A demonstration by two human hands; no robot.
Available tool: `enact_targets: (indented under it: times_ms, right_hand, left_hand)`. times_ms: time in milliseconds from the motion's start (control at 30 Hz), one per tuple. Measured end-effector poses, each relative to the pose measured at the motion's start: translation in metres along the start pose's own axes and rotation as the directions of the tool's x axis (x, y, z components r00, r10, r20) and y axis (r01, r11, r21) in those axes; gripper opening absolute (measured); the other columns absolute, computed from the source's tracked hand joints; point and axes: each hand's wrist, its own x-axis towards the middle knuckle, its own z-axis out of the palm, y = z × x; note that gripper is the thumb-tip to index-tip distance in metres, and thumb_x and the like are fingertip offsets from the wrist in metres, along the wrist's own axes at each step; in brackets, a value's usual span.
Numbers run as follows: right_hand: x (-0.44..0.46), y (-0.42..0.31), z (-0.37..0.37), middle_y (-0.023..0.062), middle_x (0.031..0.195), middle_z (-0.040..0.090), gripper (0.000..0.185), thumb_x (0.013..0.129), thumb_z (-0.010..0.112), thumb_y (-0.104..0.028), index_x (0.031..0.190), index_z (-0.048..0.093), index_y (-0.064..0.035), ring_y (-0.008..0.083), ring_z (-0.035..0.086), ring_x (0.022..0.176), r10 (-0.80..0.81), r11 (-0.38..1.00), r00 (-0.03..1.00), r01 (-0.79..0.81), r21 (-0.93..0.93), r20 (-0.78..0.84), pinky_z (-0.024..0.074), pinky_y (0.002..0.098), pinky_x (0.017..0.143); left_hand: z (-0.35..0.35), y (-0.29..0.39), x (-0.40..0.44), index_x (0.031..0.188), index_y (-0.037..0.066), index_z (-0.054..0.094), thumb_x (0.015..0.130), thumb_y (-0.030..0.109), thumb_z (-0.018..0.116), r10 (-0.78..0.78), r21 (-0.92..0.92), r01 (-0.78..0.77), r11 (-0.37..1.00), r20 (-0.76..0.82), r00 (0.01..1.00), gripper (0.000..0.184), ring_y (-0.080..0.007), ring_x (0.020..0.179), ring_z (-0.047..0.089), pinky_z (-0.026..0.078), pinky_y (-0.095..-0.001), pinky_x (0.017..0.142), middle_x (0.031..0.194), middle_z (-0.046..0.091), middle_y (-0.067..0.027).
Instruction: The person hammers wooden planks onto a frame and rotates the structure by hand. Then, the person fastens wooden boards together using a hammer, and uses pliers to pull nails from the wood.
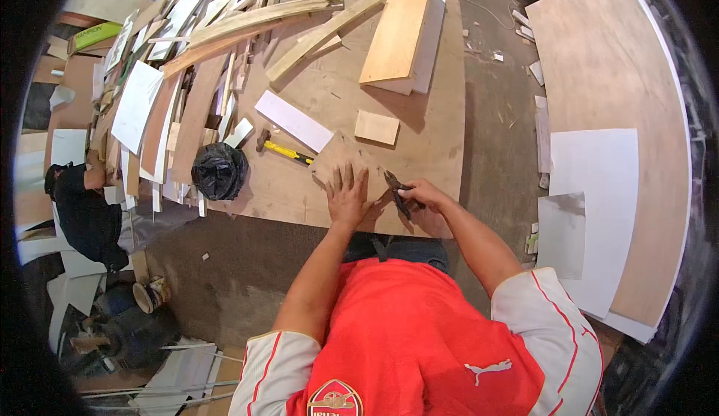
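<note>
My left hand (pixel 347 196) lies with fingers spread on a small wooden board (pixel 341 154) near the table's front edge. In my right hand (pixel 424 194) is a pair of dark pliers (pixel 396 190), its jaws at the board's right edge. Whether the jaws grip anything is too small to tell. A hammer (pixel 287 151) with a yellow and black handle rests just left of the board. Behind it lies a pale plank (pixel 293 119), and a small wooden block (pixel 377 128) sits to the right.
A wooden box-like piece (pixel 397 30) stands at the table's (pixel 299 202) back. Scrap wood (pixel 202 56) is heaped left, beside a black plastic bag (pixel 219 171). Large panels (pixel 599 64) lean at right. Another person in black (pixel 86 214) is at far left.
</note>
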Motion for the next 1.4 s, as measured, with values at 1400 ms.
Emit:
enact_targets:
  times_ms: [1400]
  right_hand:
    - [-0.027,-0.048,-0.048,0.0091,0.077,0.069,0.011,0.091,0.069,-0.009,0.095,0.062,-0.0017,0.0179,0.069,0.065,0.215,0.977,0.973,-0.213,-0.028,0.08,0.0587,0.0343,0.056]
  left_hand:
    - [0.021,-0.012,0.07,0.15,0.012,0.051,0.107,0.03,0.043,-0.528,-0.508,0.351,0.786,-0.258,0.809,0.048,-0.0374,0.151,0.032,0.023,-0.0566,0.122,0.162,0.039,-0.0166]
